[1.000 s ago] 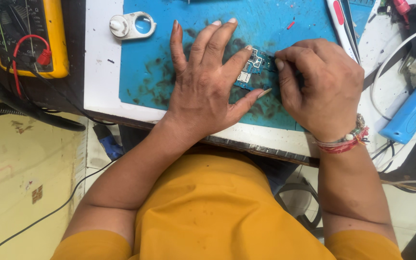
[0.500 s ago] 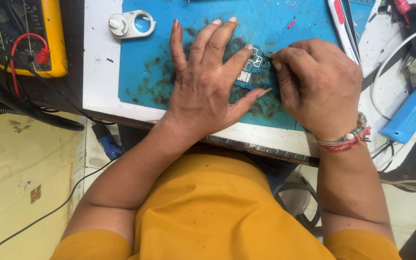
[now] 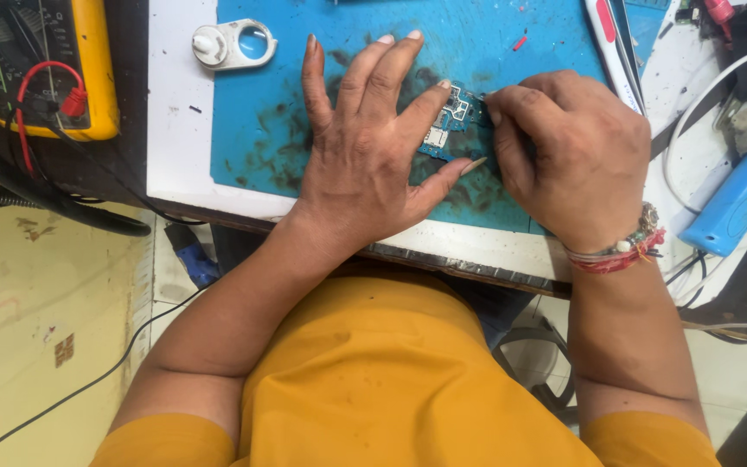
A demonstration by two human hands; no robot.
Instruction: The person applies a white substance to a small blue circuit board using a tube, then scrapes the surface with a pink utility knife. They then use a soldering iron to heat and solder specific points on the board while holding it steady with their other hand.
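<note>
On blue mat (image 3: pixel 304 130) — left hand (image 3: pixel 365 164) pins circuit board (image 3: pixel 447 130); right hand (image 3: pixel 568 156) at its edge.

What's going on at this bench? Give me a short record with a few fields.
Left hand: flat, fingers spread, pinning a small blue circuit board
Right hand: curled at the board's right edge, fingertips touching it
Surface: stained blue work mat on a white table
Nearby: yellow multimeter, white round-holed tool, blue handheld tool
Wrist: beaded bracelet
</note>
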